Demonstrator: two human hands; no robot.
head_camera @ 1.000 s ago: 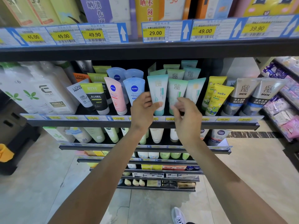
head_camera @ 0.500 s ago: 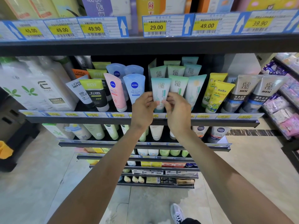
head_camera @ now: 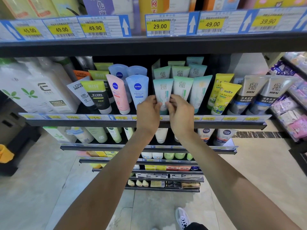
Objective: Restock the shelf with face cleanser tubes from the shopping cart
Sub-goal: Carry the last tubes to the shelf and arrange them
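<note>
As before, left hand (head_camera: 148, 112) and right hand (head_camera: 180, 112) grip same teal tube (head_camera: 162, 90); position unchanged.

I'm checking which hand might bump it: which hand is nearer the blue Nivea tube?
Left. The left hand sits just beside the blue Nivea tube; the right hand is farther right.

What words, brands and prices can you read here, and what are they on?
"45.00", "49.00", "49.90", "29.00", "49.00", "39.90": top shelf price tags
"NIVEA": blue tube, pink tube
"L'OREAL MEN EXPERT", partly covered: white tube
"MEN": grey tubes
"VITAMIN E": white bottle
"18.00": lower tag
Held tube: too small to read.
</note>
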